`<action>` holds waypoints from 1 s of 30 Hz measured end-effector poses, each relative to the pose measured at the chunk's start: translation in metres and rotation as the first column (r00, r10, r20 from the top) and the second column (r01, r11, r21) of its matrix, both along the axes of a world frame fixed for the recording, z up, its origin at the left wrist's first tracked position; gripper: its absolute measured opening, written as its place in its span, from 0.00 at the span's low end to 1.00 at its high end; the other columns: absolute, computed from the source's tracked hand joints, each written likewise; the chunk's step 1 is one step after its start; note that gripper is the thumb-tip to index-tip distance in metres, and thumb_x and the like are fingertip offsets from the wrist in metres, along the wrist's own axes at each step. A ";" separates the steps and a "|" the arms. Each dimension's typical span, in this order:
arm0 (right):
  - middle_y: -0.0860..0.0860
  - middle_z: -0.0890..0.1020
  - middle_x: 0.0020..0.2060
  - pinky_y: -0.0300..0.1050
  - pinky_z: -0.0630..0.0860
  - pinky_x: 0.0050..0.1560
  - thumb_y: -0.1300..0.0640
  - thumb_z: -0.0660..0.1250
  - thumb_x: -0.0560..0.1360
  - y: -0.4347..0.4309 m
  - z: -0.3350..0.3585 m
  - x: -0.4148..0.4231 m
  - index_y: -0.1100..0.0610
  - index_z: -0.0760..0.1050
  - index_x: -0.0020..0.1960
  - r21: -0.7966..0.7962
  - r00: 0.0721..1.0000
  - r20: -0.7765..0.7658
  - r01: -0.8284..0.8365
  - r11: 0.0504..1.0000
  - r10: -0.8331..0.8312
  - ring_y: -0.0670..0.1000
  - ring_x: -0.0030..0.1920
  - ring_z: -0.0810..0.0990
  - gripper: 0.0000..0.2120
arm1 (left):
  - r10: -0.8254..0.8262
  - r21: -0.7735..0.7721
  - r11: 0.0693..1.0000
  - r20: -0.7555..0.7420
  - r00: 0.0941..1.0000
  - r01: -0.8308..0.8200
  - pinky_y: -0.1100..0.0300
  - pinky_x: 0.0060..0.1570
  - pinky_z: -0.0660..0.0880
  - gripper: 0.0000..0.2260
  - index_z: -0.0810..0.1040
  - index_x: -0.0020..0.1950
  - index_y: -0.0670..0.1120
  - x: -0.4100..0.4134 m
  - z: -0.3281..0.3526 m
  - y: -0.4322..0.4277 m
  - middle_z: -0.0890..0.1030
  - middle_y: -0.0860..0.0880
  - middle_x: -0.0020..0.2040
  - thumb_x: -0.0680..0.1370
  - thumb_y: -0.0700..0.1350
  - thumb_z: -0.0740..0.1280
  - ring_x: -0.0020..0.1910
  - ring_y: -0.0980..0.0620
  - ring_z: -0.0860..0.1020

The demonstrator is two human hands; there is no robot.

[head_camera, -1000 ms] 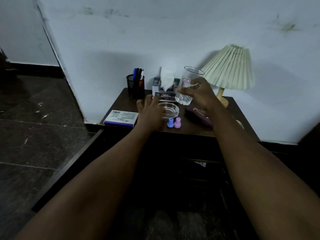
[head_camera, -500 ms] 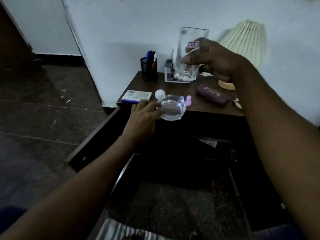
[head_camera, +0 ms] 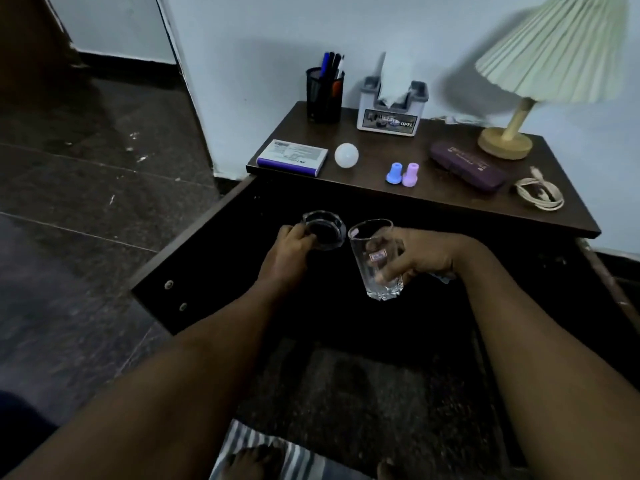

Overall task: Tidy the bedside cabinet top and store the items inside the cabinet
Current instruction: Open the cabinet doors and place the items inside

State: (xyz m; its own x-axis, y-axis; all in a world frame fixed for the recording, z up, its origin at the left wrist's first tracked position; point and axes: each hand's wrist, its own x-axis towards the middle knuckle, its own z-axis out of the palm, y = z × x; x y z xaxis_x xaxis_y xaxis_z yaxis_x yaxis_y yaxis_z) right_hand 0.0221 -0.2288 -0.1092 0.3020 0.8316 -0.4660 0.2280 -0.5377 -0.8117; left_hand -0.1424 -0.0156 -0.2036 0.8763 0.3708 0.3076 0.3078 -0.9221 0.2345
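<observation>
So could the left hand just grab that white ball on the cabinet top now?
Probably not yet: the left hand already holds the glass ashtray; the path to the white ball looks clear.

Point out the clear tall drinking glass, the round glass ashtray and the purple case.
clear tall drinking glass point(head_camera: 375, 258), head view, side wall
round glass ashtray point(head_camera: 327, 230), head view, bowl
purple case point(head_camera: 467, 166), head view, lid

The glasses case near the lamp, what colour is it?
Dark purple glasses case, with faint lettering on top; seen in the head view.
</observation>
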 end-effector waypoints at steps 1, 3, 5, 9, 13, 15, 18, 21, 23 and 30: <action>0.54 0.85 0.55 0.53 0.78 0.49 0.61 0.84 0.62 0.001 -0.008 0.003 0.49 0.78 0.60 0.022 1.000 0.011 0.017 1.000 -0.017 0.51 0.53 0.84 0.29 | 0.003 -0.019 1.000 0.018 1.000 -0.003 0.50 0.58 0.76 0.16 0.81 0.64 0.47 0.008 0.001 0.004 0.75 0.46 0.64 0.76 0.40 0.69 0.61 0.43 0.70; 0.50 0.86 0.50 0.45 0.81 0.48 0.65 0.82 0.65 0.007 -0.023 0.005 0.50 0.78 0.59 0.087 0.998 0.008 0.069 0.994 -0.070 0.49 0.51 0.84 0.27 | 0.024 -0.062 0.998 0.034 0.999 -0.022 0.49 0.59 0.76 0.15 0.82 0.63 0.47 0.022 -0.007 0.012 0.75 0.45 0.65 0.77 0.42 0.68 0.60 0.41 0.70; 0.43 0.86 0.47 0.37 0.79 0.45 0.68 0.81 0.67 0.018 -0.035 0.006 0.51 0.77 0.59 0.156 0.990 -0.002 0.138 0.978 -0.139 0.44 0.50 0.84 0.26 | 0.073 -0.072 0.995 0.044 0.996 -0.070 0.49 0.62 0.74 0.15 0.82 0.63 0.47 0.034 -0.016 0.019 0.75 0.43 0.68 0.78 0.44 0.67 0.62 0.39 0.70; 0.49 0.84 0.47 0.35 0.77 0.40 0.64 0.81 0.68 0.043 -0.054 0.008 0.60 0.76 0.60 0.231 0.955 0.011 0.287 0.930 -0.298 0.45 0.46 0.82 0.24 | 0.104 -0.114 0.988 0.036 0.994 -0.099 0.50 0.70 0.66 0.15 0.82 0.64 0.44 0.048 -0.023 0.024 0.76 0.40 0.68 0.78 0.41 0.65 0.66 0.36 0.71; 0.46 0.86 0.49 0.37 0.74 0.37 0.56 0.77 0.73 0.065 -0.062 0.011 0.54 0.78 0.61 0.240 0.892 -0.120 0.452 0.859 -0.436 0.42 0.45 0.84 0.18 | 0.108 -0.139 0.984 -0.010 0.994 -0.108 0.54 0.73 0.60 0.16 0.79 0.66 0.45 0.053 -0.036 0.035 0.73 0.40 0.71 0.80 0.42 0.63 0.70 0.39 0.68; 0.45 0.87 0.46 0.38 0.74 0.36 0.55 0.75 0.74 0.077 -0.068 0.012 0.52 0.80 0.59 0.271 0.841 -0.212 0.540 0.797 -0.497 0.43 0.43 0.85 0.15 | 0.101 -0.159 0.982 -0.028 0.995 -0.104 0.55 0.73 0.60 0.15 0.80 0.65 0.43 0.056 -0.042 0.039 0.75 0.39 0.69 0.79 0.40 0.65 0.70 0.39 0.70; 0.46 0.86 0.38 0.41 0.73 0.35 0.54 0.74 0.75 0.098 -0.071 0.013 0.52 0.83 0.51 0.235 0.742 -0.370 0.658 0.716 -0.560 0.46 0.36 0.83 0.06 | 0.255 -0.350 0.913 0.083 0.963 -0.212 0.56 0.68 0.69 0.14 0.80 0.62 0.40 0.060 -0.043 0.040 0.80 0.39 0.63 0.77 0.38 0.65 0.64 0.41 0.77; 0.48 0.86 0.38 0.41 0.77 0.39 0.52 0.73 0.76 0.124 -0.072 0.015 0.53 0.82 0.48 0.200 0.652 -0.523 0.720 0.665 -0.549 0.47 0.38 0.83 0.04 | 0.367 -0.522 0.814 0.123 0.922 -0.255 0.57 0.63 0.71 0.15 0.79 0.64 0.39 0.062 -0.045 0.038 0.80 0.39 0.63 0.78 0.36 0.68 0.62 0.40 0.78; 0.48 0.86 0.37 0.41 0.78 0.43 0.52 0.71 0.77 0.140 -0.070 0.015 0.53 0.82 0.47 0.177 0.609 -0.574 0.745 0.644 -0.547 0.47 0.38 0.83 0.05 | 0.437 -0.671 0.706 0.164 0.885 -0.224 0.53 0.63 0.75 0.23 0.75 0.70 0.42 0.063 -0.046 0.035 0.81 0.42 0.63 0.75 0.38 0.73 0.61 0.44 0.80; 0.56 0.87 0.54 0.52 0.82 0.55 0.48 0.73 0.76 0.168 -0.071 0.014 0.55 0.85 0.56 0.161 0.699 -0.482 0.663 0.731 -0.528 0.54 0.50 0.86 0.13 | 0.544 -0.816 0.542 0.159 0.824 -0.200 0.68 0.58 0.66 0.33 0.69 0.75 0.47 0.083 -0.037 0.023 0.76 0.47 0.69 0.72 0.43 0.78 0.67 0.49 0.74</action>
State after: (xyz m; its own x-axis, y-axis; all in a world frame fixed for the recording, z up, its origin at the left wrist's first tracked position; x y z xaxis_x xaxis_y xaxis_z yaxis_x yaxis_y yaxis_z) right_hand 0.0356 -0.0610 -0.1797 0.6378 0.6499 -0.4134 -0.4144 -0.1628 -0.8954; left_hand -0.0594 0.0073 -0.2403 0.4847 0.8747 0.0075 0.3138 -0.1819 0.9319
